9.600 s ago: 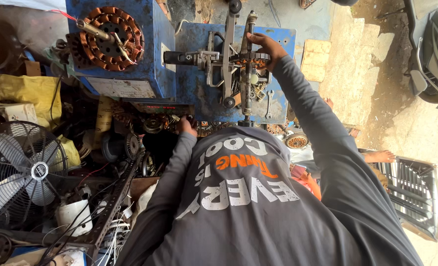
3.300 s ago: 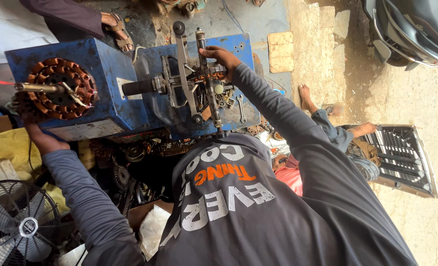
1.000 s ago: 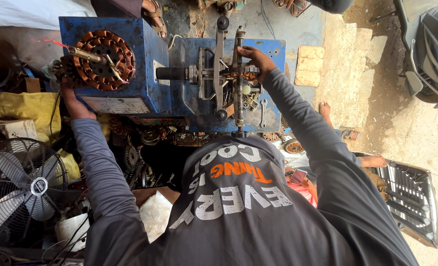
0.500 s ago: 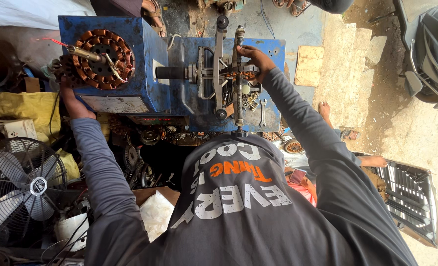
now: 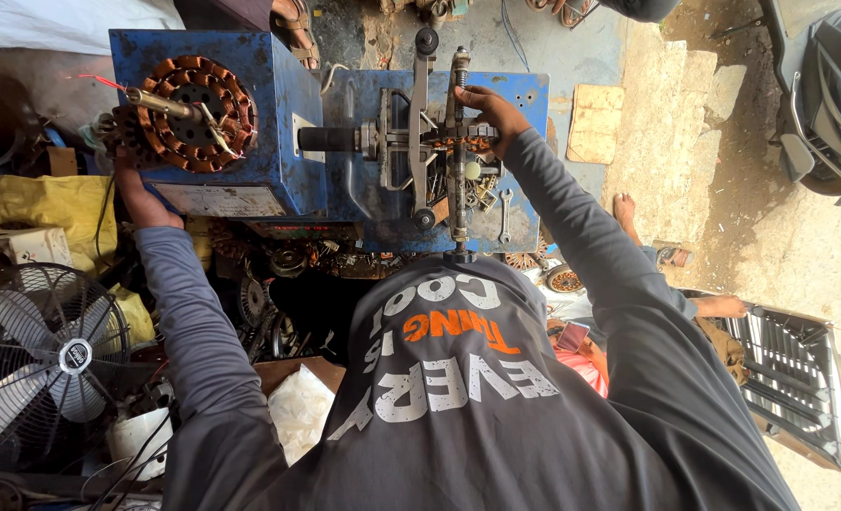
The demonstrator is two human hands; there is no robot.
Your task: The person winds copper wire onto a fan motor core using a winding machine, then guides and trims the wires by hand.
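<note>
A blue winding machine stands in front of me. Its left face carries a stator with copper coils and a metal handle. My left hand presses against the machine's lower left corner, just below the stator, and its fingertips are hidden. A shaft leads right to an upright metal winding frame. My right hand reaches over this frame, fingers pinched on the copper wire coil wound across it. My grey long-sleeved shirt fills the lower part of the view.
A table fan and yellow sacks lie at the left. Motor parts and scrap pile up under the machine. Spanners lie on its base. Bare feet, a grille and a scooter are at the right.
My left hand came from under the machine's front to its lower left corner. My right hand stays on the winding frame; over the last second almost nothing has moved.
</note>
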